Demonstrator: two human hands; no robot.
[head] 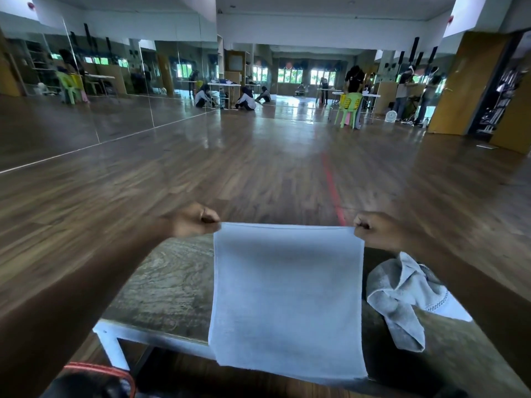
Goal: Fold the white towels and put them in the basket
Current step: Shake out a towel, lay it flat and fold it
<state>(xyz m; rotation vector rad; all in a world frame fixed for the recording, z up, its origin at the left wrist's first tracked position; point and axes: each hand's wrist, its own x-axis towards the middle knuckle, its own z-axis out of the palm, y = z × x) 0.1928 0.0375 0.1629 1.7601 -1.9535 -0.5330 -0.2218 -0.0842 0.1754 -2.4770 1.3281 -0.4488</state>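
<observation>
A white towel hangs flat in front of me, stretched between both hands above a low wooden table. My left hand pinches its top left corner. My right hand pinches the top right corner. The towel's lower edge drapes past the table's near edge. A second white towel lies crumpled on the table at the right, under my right forearm. An orange-rimmed basket shows at the bottom left, mostly hidden by my left arm.
The table has a white frame and stands on a wide wooden floor. Mirrors line the left wall. Far off are people sitting on the floor, tables, green and yellow plastic chairs and a small fan.
</observation>
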